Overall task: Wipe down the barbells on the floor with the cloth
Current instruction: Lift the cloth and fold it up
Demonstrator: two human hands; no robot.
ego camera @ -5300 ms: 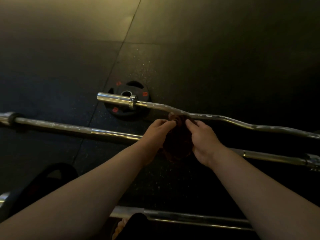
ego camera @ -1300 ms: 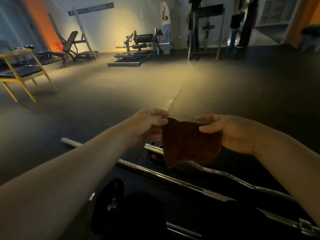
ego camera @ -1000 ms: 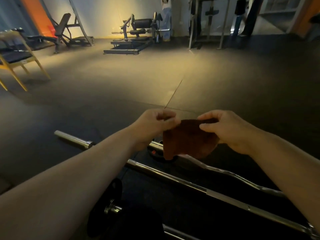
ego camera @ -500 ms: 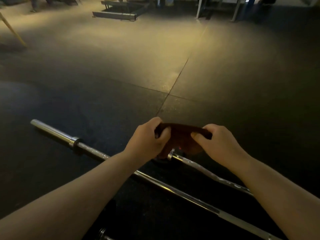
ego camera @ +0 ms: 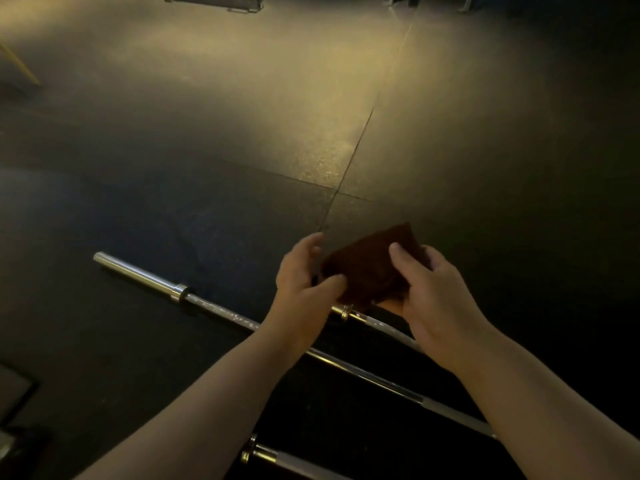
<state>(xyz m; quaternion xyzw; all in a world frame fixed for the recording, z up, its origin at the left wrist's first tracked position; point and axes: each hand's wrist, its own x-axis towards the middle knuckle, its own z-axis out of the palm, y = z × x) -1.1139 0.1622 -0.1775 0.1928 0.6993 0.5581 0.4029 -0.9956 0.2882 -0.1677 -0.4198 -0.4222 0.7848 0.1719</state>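
Observation:
A dark brown cloth (ego camera: 367, 268), folded flat, is held above the floor between my hands. My right hand (ego camera: 426, 299) grips it from the right with the thumb on top. My left hand (ego camera: 304, 282) is at its left edge, thumb touching the cloth, fingers spread. Below them a long straight barbell (ego camera: 145, 277) lies diagonally on the black rubber floor. A curved bar (ego camera: 374, 323) lies just beyond it, its collar showing under the cloth. The end of a third bar (ego camera: 273, 457) shows at the bottom.
Black rubber floor tiles (ego camera: 346, 168) with a seam stretch ahead, lit in the middle. A machine base (ego camera: 214, 0) stands at the top edge and a yellow chair leg (ego camera: 19, 67) at far left. A dark object (ego camera: 14, 393) lies at lower left.
The cloth went from hanging spread between both hands to folded small. The view tilted down towards the floor. My left hand's grip has loosened while my right hand now carries the cloth.

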